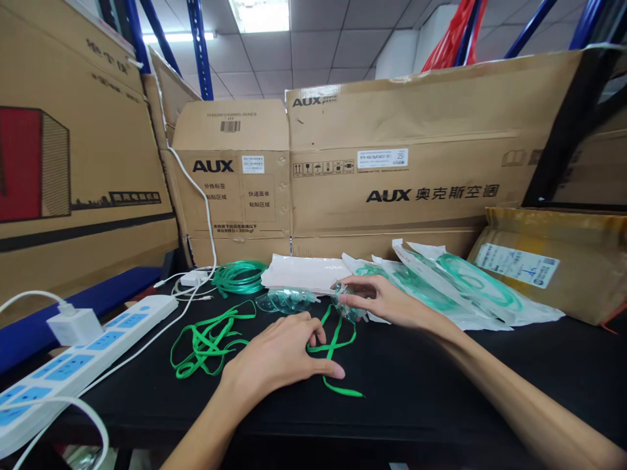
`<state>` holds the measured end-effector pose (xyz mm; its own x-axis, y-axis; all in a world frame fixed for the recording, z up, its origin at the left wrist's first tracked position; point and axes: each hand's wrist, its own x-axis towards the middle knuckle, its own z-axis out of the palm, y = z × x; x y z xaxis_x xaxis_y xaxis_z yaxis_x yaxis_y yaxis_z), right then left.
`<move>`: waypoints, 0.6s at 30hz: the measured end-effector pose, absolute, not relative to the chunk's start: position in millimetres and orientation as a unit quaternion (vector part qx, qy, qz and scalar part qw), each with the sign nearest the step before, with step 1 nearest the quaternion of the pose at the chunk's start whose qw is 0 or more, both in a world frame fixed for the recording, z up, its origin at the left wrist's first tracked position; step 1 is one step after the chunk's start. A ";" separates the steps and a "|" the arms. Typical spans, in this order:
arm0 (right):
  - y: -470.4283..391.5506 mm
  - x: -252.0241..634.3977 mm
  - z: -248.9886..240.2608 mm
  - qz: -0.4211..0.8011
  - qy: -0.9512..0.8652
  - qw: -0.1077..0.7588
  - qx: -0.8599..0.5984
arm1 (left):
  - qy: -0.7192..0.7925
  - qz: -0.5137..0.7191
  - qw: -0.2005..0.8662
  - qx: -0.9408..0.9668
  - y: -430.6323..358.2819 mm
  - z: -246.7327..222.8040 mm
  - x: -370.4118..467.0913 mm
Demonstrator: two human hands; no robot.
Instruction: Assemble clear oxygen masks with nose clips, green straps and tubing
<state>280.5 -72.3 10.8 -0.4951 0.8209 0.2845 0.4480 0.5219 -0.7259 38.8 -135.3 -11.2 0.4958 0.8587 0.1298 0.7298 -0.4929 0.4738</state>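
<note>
My right hand (385,300) has its thumb and fingers around a clear, green-tinted plastic piece (349,313); its exact kind is hard to make out. My left hand (277,349) hovers low over the black table, thumb stretched out and apart from the curled fingers, with nothing visible in it. A flat green strap (334,346) lies looped just beyond and beside the left fingers, and its end trails toward me. More of the same green strap (206,343) lies tangled to the left. Other clear plastic pieces (287,301) sit between the hands, in front of a white pouch (306,273).
Coiled green tubing (238,277) lies at the back left. White-and-clear packets (455,287) with green tubing spread at the right, beside a taped cardboard box (553,261). A white power strip (98,352) with cables runs along the left. Large cardboard panels (392,130) wall the back.
</note>
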 end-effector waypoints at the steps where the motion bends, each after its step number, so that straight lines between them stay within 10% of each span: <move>1: -71.9 280.5 10.4 0.291 -0.812 0.321 -0.391 | 0.472 0.167 0.184 0.846 -136.4 -12.4 38.7; 18: -72.4 280.4 18.6 0.277 -0.769 0.423 -0.391 | 0.578 0.344 0.038 0.739 -156.3 50.4 -56.7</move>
<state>280.4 -72.4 18.6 -0.3353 0.8363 0.4339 0.3670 0.5401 -0.7574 -56.7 -156.3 50.4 0.0938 0.8809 0.4639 0.8280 -0.3278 0.4550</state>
